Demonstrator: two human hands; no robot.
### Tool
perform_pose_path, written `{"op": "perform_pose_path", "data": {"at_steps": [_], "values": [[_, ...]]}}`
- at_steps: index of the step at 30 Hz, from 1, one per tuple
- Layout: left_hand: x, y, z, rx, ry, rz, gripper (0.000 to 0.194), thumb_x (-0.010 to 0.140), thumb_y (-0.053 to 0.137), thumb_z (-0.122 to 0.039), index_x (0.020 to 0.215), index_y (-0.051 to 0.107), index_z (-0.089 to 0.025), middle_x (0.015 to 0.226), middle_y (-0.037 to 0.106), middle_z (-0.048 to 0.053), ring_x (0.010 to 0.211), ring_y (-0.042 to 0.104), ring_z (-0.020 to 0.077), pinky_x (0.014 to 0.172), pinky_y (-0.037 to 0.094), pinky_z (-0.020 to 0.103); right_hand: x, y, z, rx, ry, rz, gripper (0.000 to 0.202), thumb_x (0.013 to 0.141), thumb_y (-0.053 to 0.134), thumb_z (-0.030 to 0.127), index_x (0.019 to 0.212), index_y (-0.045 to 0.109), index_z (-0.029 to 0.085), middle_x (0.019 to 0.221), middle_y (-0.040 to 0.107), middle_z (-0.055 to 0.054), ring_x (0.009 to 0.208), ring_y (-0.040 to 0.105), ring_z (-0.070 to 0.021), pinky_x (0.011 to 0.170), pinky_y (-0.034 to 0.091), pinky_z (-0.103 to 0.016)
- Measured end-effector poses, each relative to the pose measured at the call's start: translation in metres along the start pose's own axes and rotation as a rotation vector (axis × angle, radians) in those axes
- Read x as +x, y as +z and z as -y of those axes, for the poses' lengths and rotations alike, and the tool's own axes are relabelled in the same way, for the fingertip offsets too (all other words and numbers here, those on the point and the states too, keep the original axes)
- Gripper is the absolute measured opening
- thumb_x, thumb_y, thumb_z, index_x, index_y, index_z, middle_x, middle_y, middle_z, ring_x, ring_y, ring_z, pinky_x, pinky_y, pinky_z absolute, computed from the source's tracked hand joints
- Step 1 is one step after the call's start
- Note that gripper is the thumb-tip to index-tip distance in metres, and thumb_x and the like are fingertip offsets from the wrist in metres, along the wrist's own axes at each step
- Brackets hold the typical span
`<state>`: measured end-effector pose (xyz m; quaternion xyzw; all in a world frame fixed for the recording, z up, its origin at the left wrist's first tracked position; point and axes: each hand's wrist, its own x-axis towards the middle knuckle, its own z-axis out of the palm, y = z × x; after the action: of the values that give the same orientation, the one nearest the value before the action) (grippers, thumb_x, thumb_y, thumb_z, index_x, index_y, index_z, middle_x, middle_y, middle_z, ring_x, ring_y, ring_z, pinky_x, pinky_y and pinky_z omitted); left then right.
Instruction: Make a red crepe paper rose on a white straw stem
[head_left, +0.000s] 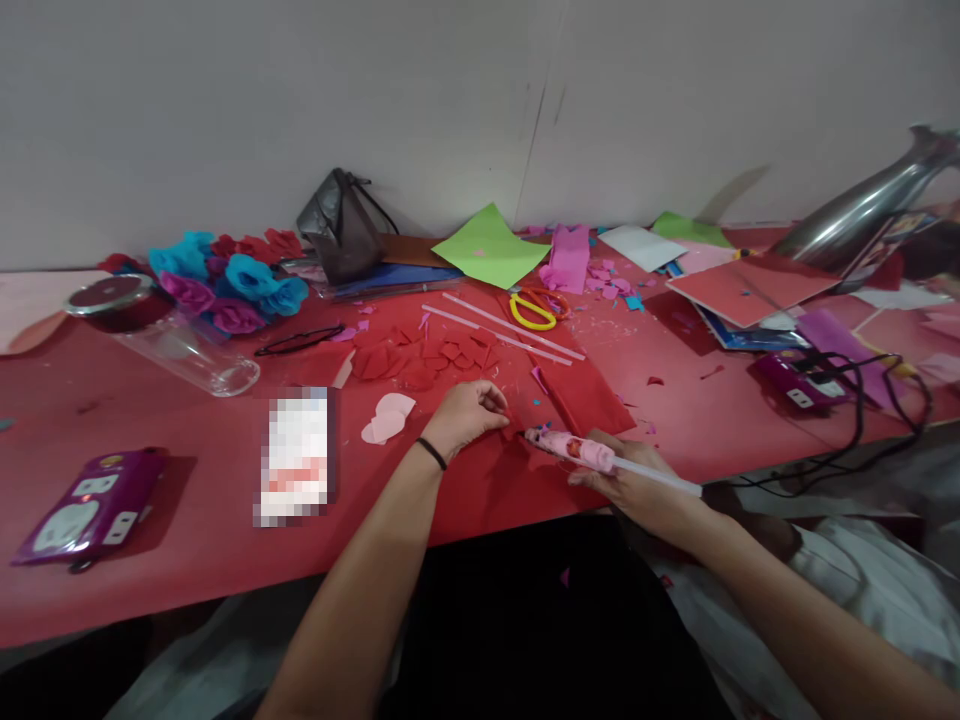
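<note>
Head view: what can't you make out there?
All in the head view:
Left hand: whether its fingers pinch anything; blurred against red.
Glue gun: tip blurred; grip hidden by the right hand.
Rectangular item left of the hands: pixelated, unreadable.
Metal jug: partly cut off by the right edge.

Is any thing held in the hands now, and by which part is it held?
The right hand holds a pink glue gun from below, at the rear of its body. Whether the left hand pinches anything cannot be told.

Craft work area: red tabletop, glue gun, yellow-handled scissors, cut paper pieces, paper flowers.
</note>
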<state>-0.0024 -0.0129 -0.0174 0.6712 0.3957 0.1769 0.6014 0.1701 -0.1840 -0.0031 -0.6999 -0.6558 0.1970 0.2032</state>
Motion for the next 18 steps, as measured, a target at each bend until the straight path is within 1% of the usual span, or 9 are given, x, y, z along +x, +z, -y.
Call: {"op": "perform_pose_path", "data": {"at_steps": [3, 5, 12, 15, 18], "values": [[0.0011, -0.0003, 0.0024, 0.022, 0.012, 0.000, 0.017, 0.054, 0.065, -0.005, 0.066, 0.058, -0.016, 0.060, 0.057, -0.004, 0.059, 0.052, 0.0090, 0.059, 0.042, 0.021, -0.0024, -0.0028, -0.0005, -0.008, 0.068, 0.046, 0.023, 0.086, 0.052, 0.043, 0.077, 0.050, 0.022, 0.070, 0.063, -0.002, 0.062, 0.060, -0.0168, 0.052, 0.040, -0.026], [0.0019, -0.0003, 0.0035, 0.035, 0.021, -0.001, 0.017, 0.054, 0.065, -0.005, 0.066, 0.058, -0.016, 0.060, 0.057, -0.004, 0.058, 0.052, 0.0089, 0.057, 0.041, 0.021, -0.0032, -0.0052, -0.0002, -0.045, 0.077, 0.039, 0.023, 0.086, 0.052, 0.044, 0.077, 0.048, 0.023, 0.070, 0.062, -0.002, 0.062, 0.060, -0.0178, 0.052, 0.039, -0.027], [0.0018, 0.0004, 0.0020, 0.031, 0.022, -0.003, 0.017, 0.054, 0.065, -0.006, 0.065, 0.058, -0.016, 0.059, 0.055, -0.004, 0.058, 0.051, 0.0089, 0.055, 0.040, 0.021, -0.0043, -0.0073, 0.0003, -0.147, 0.012, 0.019, 0.028, 0.089, 0.045, 0.048, 0.076, 0.048, 0.022, 0.069, 0.061, -0.003, 0.059, 0.059, -0.0171, 0.052, 0.038, -0.027], [0.0010, 0.0006, 0.0005, 0.027, 0.019, -0.005, 0.017, 0.053, 0.065, -0.005, 0.065, 0.058, -0.016, 0.059, 0.055, -0.004, 0.058, 0.051, 0.0091, 0.056, 0.040, 0.022, -0.0052, -0.0076, 0.0010, -0.202, -0.025, 0.011, 0.031, 0.090, 0.043, 0.049, 0.077, 0.050, 0.021, 0.069, 0.060, -0.002, 0.059, 0.059, -0.0162, 0.052, 0.038, -0.026], [0.0004, 0.0005, -0.0009, 0.042, 0.020, -0.010, 0.017, 0.054, 0.065, -0.005, 0.064, 0.057, -0.016, 0.059, 0.055, -0.004, 0.058, 0.051, 0.0093, 0.057, 0.040, 0.022, -0.0060, -0.0091, 0.0007, -0.276, -0.064, 0.010, 0.031, 0.091, 0.042, 0.046, 0.079, 0.055, 0.021, 0.070, 0.060, -0.002, 0.056, 0.058, -0.0147, 0.051, 0.036, -0.025]]}}
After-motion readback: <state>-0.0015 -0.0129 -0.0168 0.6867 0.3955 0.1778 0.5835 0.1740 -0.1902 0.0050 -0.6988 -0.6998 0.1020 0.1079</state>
